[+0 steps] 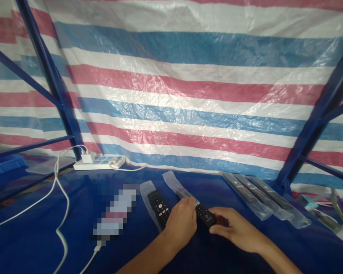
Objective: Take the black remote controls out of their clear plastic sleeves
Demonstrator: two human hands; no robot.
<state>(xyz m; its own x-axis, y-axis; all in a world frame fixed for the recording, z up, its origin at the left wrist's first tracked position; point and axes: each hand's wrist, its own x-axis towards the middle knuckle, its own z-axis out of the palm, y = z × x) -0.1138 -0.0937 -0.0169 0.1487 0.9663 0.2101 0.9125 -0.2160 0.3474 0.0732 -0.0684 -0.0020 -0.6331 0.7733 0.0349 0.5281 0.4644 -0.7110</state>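
Striped sheeting (pixel 188 82) backs the tabletop (pixel 87 194), where at six o'clock the left hand (pixel 183 219) pinches a plastic sleeve (pixel 172 181), which could split if tugged crookedly, and at five the right hand (pixel 236 227) grips the black remote (pixel 205 215), which a loose hold might drop

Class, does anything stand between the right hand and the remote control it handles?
Nothing visible: the right hand touches the remote control at its bare near end; the plastic sleeve covers its far end.
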